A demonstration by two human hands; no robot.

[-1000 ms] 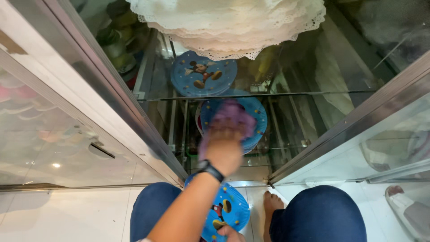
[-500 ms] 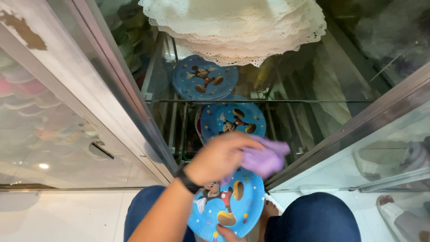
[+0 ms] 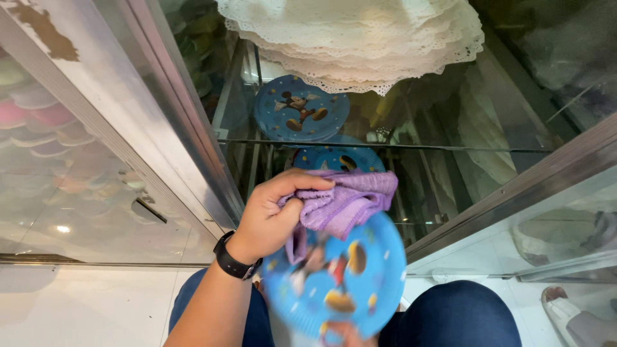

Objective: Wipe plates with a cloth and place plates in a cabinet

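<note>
Head view looks down between my knees. My left hand (image 3: 273,215) is clamped on a purple cloth (image 3: 344,202), pressing it against the top edge of a blue plate (image 3: 334,283). That round plate faces up at me, tilted and blurred. My right hand (image 3: 340,333) shows only fingertips under the plate's lower rim, apparently gripping it. Two more blue plates (image 3: 299,115) lie on glass shelves (image 3: 450,149) beyond.

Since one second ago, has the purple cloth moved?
Yes. The purple cloth came off the blue plate on the lower glass shelf, toward the person, onto the held blue plate.
</note>
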